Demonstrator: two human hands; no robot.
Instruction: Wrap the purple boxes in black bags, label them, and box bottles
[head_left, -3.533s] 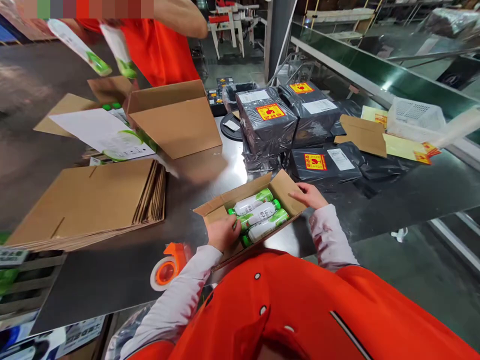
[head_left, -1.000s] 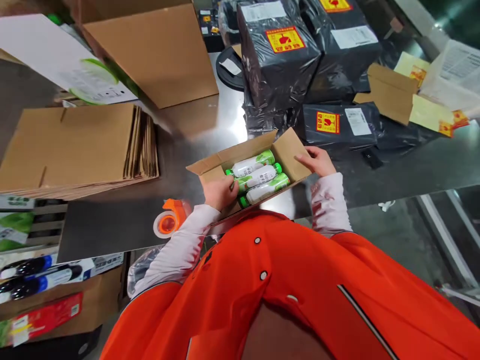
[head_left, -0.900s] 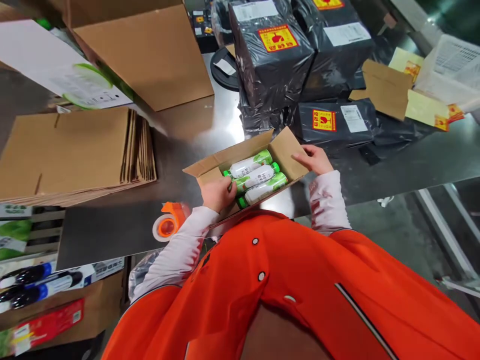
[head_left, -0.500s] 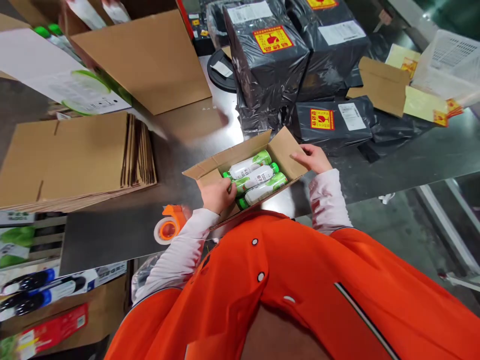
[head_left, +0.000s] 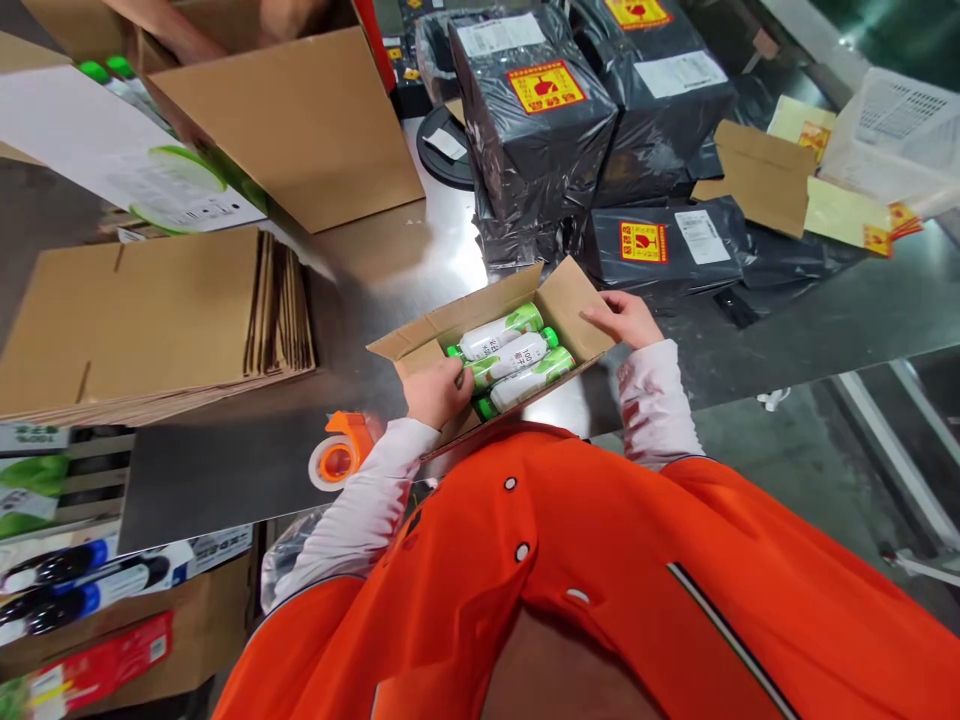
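Note:
A small open cardboard box (head_left: 491,300) stands on the table edge in front of me, its flaps folded outward. Three white-and-green bottles (head_left: 516,357) with green caps lie side by side inside it. At the box's left end, my left hand (head_left: 436,392) is closed over the cardboard, its fingertips beside the bottles. My right hand (head_left: 627,318) pinches the right end flap (head_left: 574,308) between thumb and fingers. An orange tape dispenser (head_left: 346,452) rests on the table left of my left forearm.
Flattened cartons (head_left: 135,320) are stacked at left. Behind them stands a large open carton (head_left: 300,125) with a co-worker's arms (head_left: 180,30) in it. Black-wrapped parcels (head_left: 532,140) with fragile labels fill the back. A white basket (head_left: 904,135) sits far right on the metal table (head_left: 225,480).
The co-worker's arms have reached down into the large carton, where white bottles showed above the rim before. My hands and the small box stay practically in place.

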